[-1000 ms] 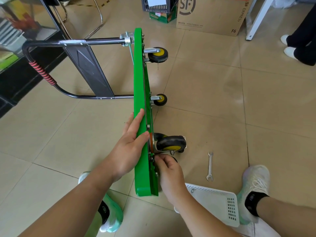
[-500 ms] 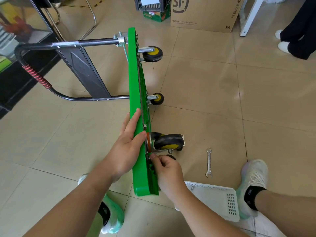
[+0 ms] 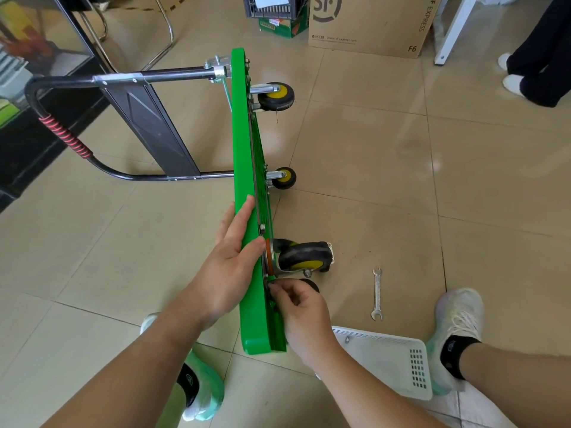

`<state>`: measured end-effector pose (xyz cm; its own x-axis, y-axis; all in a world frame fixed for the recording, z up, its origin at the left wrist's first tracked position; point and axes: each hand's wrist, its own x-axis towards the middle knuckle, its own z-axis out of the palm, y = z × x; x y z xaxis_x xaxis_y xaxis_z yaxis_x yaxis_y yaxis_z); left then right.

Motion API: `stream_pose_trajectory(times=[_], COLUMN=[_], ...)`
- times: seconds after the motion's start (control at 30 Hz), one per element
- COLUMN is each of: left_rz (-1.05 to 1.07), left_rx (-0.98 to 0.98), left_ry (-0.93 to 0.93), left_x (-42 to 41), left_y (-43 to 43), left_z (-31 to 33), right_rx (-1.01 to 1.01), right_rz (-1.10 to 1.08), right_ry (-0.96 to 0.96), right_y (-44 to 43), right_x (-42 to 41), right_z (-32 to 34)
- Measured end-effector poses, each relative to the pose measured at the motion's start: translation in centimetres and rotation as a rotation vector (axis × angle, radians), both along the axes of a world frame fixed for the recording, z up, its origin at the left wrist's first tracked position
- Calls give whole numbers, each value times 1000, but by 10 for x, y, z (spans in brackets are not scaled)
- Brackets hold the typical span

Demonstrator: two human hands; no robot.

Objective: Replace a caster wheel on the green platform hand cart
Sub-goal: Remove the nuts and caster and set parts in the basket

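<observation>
Near on the floor, green cart (image 3: pixel 247 149) on edge, left grip (image 3: pixel 227 270) released flat against it, right grip (image 3: pixel 301 313) curled by caster wheel (image 3: pixel 304 256), hold I cannot tell.

Cart platform (image 3: pixel 247 156) stands on its long edge on the floor (image 3: pixel 401 180), handle (image 3: pixel 61 134) sticking out left, wheels facing right. Two wheels at the far end (image 3: pixel 276 95) (image 3: pixel 285 177), caster wheel (image 3: pixel 304 256) at the near end. Left hand (image 3: pixel 230 264) lies on the platform's left face. Right hand (image 3: pixel 301 310) is at its right side, just nearer than the caster wheel. Wrench (image 3: pixel 377 293) lies on the floor right of the caster wheel. Basket (image 3: pixel 383 356) sits nearer, right of the right hand. Cardboard box (image 3: pixel 370 23) is far behind the cart.
</observation>
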<state>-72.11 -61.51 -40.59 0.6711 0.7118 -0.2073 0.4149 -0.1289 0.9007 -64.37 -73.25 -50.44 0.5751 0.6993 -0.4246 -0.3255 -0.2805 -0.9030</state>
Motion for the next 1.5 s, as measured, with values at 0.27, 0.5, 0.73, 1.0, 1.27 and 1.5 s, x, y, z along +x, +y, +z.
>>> stream_pose_trajectory(times=[0.27, 0.5, 0.73, 1.0, 1.27, 1.5], left_rz=[-3, 8, 21, 9, 12, 9], left_rx=[15, 9, 4, 28, 42, 54], left_ry=[16, 11, 12, 21, 24, 32], left_x=[0, 0, 1, 1, 1, 1], left_y=[0, -1, -1, -1, -1, -2], left_z=[1, 0, 1, 0, -1, -1], right_rx=[16, -41, 34, 71, -21, 72], right_rz=[-8, 29, -15, -12, 78, 32], right_ry=[-58, -166, -30, 20, -228, -36], right_y=[1, -1, 1, -1, 1, 1], right_x=[2, 6, 4, 5, 9, 5], right_z=[-3, -1, 0, -3, -5, -15])
